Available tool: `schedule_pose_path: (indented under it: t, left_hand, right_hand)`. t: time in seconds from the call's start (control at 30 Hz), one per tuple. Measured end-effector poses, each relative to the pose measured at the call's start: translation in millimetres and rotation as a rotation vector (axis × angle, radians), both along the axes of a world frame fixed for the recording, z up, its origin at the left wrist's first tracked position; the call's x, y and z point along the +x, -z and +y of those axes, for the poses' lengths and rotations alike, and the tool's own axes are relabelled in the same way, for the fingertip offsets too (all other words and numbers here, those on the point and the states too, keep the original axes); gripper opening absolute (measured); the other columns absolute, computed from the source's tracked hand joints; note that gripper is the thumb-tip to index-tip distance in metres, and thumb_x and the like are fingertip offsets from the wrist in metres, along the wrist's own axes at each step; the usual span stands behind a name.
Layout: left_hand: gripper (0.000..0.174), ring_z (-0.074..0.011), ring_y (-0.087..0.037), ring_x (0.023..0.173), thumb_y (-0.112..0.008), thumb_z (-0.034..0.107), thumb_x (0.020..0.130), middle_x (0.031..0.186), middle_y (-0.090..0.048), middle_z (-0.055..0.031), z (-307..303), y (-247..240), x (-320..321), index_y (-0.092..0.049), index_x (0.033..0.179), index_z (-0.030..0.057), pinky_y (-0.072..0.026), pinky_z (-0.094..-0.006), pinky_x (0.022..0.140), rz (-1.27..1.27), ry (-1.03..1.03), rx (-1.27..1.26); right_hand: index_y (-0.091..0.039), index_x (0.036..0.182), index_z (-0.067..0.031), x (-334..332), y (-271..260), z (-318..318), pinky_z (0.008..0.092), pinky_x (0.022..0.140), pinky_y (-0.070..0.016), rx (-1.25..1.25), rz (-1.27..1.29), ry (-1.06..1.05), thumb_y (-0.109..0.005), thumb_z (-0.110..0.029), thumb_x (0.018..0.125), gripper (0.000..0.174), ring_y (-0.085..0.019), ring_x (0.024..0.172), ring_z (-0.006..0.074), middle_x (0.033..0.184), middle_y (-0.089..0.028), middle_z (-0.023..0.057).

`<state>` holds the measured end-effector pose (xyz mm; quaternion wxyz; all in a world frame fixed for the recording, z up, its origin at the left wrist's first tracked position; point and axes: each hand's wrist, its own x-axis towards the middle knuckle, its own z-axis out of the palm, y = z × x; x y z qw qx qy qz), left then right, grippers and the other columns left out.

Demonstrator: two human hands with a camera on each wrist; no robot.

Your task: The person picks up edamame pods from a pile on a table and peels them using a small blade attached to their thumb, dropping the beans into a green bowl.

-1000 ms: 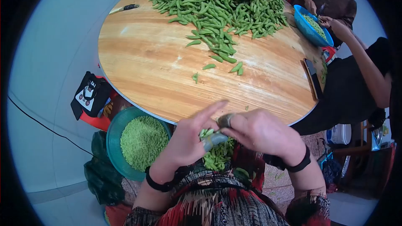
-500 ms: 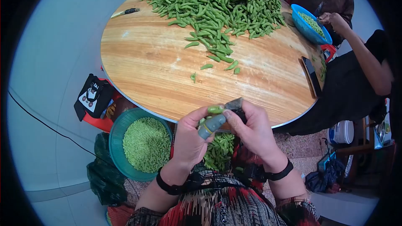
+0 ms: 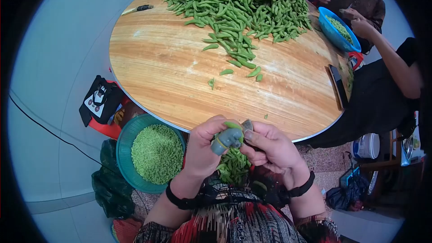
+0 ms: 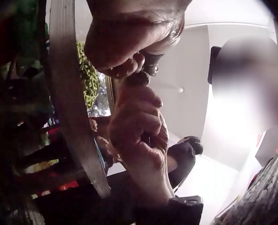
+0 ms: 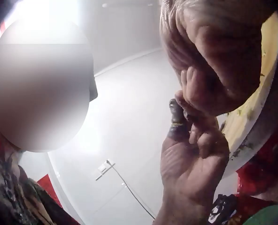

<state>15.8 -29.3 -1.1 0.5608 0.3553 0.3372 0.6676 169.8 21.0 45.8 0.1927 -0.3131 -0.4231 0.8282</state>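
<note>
Over the table's near edge, my left hand point(image 3: 202, 150) holds a green soybean pod point(image 3: 233, 125) between its thumb and fingers. A grey rubber cover point(image 3: 221, 143) with a yellow band sits on the left thumb, which is bent against the pod. From the other side my right hand point(image 3: 276, 150) pinches the pod's end with curled fingers; a dark grey cover point(image 3: 247, 126) wraps one of its fingertips. In the left wrist view the two hands meet, and the pod is hidden behind the fingers. Below the hands, a heap of green pods point(image 3: 234, 166) lies at the lap.
A large pile of soybean pods point(image 3: 252, 4) covers the far side of the round wooden table point(image 3: 157, 72). At lower left stands a green basket point(image 3: 123, 171) of shelled beans. A phone point(image 3: 337, 83), a knife point(image 3: 139, 9) and a blue bowl point(image 3: 330, 29) near other people's hands are also there.
One second ago the right hand was palm-down and blurred over the left; it has since turned and moved down to meet the pod. The left thumb has bent against the pod.
</note>
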Motion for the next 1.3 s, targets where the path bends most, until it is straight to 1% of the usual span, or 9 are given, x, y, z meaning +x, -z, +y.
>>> schedule_pose_path:
  t: [0.1, 0.2, 0.27, 0.4, 0.53, 0.7, 0.83, 1.07, 1.3]
  left_hand:
    - [0.013, -0.0018, -0.046, 0.059, -0.060, 0.001, 0.083, 0.082, -0.057, -0.0011, 1.8, 0.2, -1.1, -0.057, 0.096, -0.0002, -0.0299, -0.0140, 0.048, -0.156, 0.083, -0.011]
    - [0.015, -0.0028, -0.046, 0.059, -0.060, 0.001, 0.083, 0.083, -0.057, -0.0011, 7.0, -4.8, 16.4, -0.056, 0.097, -0.0009, -0.0314, -0.0140, 0.048, -0.028, -0.218, -0.166]
    - [0.015, -0.0029, -0.046, 0.059, -0.059, 0.000, 0.083, 0.083, -0.057, -0.0010, 10.1, -4.1, 17.0, -0.056, 0.098, -0.0009, -0.0322, -0.0139, 0.048, -0.047, -0.251, -0.183]
    - [0.019, -0.0028, -0.047, 0.061, -0.056, -0.003, 0.084, 0.086, -0.058, -0.0021, 13.1, 1.4, 10.1, -0.056, 0.102, -0.0009, -0.0336, -0.0130, 0.049, -0.103, -0.265, -0.112]
    - [0.023, -0.0037, -0.047, 0.060, -0.054, -0.005, 0.083, 0.088, -0.061, -0.0045, 15.8, 0.9, -0.6, -0.058, 0.105, -0.0013, -0.0348, -0.0144, 0.050, -0.190, -0.352, -0.213]
    - [0.026, -0.0040, -0.050, 0.063, -0.056, -0.003, 0.083, 0.084, -0.063, -0.0039, 3.2, -8.6, -9.4, -0.061, 0.109, -0.0005, -0.0375, -0.0170, 0.051, 0.577, 0.198, -0.044]
    - [0.026, -0.0021, -0.051, 0.065, -0.058, 0.000, 0.084, 0.082, -0.063, -0.0022, 4.1, -11.6, -16.5, -0.061, 0.110, 0.0003, -0.0372, -0.0160, 0.051, 0.709, 0.117, -0.088]
    - [0.031, -0.0030, -0.047, 0.059, -0.056, -0.001, 0.084, 0.081, -0.058, -0.0028, 4.3, -13.0, -13.9, -0.056, 0.115, -0.0016, -0.0318, -0.0143, 0.046, -0.220, -0.050, -0.217]
    - [0.010, -0.0026, -0.045, 0.056, -0.056, 0.004, 0.085, 0.077, -0.060, -0.0043, 0.9, -1.7, -0.8, -0.058, 0.094, -0.0002, -0.0297, -0.0145, 0.044, -0.383, 0.022, -0.181]
  right_hand:
    - [-0.054, 0.084, -0.0063, -1.8, 0.2, 2.5, 0.0170, 0.043, -0.0269, -0.200, 0.072, -0.004, -0.043, -0.016, 0.096, 0.019, -0.036, 0.048, 0.0025, 0.062, -0.047, -0.0044]
    - [-0.055, 0.084, -0.0052, -10.5, 10.1, 5.5, 0.0174, 0.044, -0.0288, 0.238, -0.154, 0.089, -0.048, -0.016, 0.094, 0.017, -0.038, 0.048, 0.0028, 0.061, -0.050, -0.0047]
    - [-0.056, 0.080, -0.0047, -19.0, 24.1, 6.9, 0.0188, 0.044, -0.0304, 1.066, -0.386, 0.295, -0.052, -0.015, 0.091, 0.016, -0.040, 0.050, 0.0027, 0.060, -0.050, -0.0053]
    - [-0.054, 0.077, 0.0015, -19.6, 0.4, 24.3, 0.0261, 0.050, -0.0407, 0.471, -0.309, 0.075, -0.055, -0.016, 0.088, 0.021, -0.047, 0.055, 0.0071, 0.060, -0.054, 0.0085]
    - [-0.054, 0.077, 0.0028, -36.5, -15.7, 70.4, 0.0396, 0.057, -0.0461, 1.113, -0.668, -0.040, -0.054, -0.020, 0.086, 0.024, -0.062, 0.064, 0.0318, 0.070, -0.061, 0.0211]
    - [-0.054, 0.079, 0.0043, -67.9, 11.4, 115.6, 0.0472, 0.067, -0.0470, 1.505, -0.940, -0.067, -0.052, -0.015, 0.083, 0.020, -0.060, 0.075, 0.0405, 0.077, -0.061, 0.0250]
    - [-0.055, 0.080, 0.0042, -65.4, 20.8, 115.4, 0.0423, 0.063, -0.0481, 1.567, -0.966, -0.037, -0.056, -0.017, 0.082, 0.021, -0.063, 0.069, 0.0329, 0.072, -0.062, 0.0209]
    - [-0.056, 0.082, -0.0028, -15.0, -7.5, 53.5, 0.0186, 0.046, -0.0316, 0.238, -0.170, -0.161, -0.056, -0.024, 0.090, 0.023, -0.040, 0.050, 0.0032, 0.058, -0.048, -0.0046]
    - [-0.054, 0.085, -0.0048, 1.1, -6.5, 11.6, 0.0180, 0.046, -0.0299, 0.232, -0.102, -0.106, -0.040, -0.023, 0.098, 0.026, -0.037, 0.051, 0.0031, 0.062, -0.047, -0.0042]
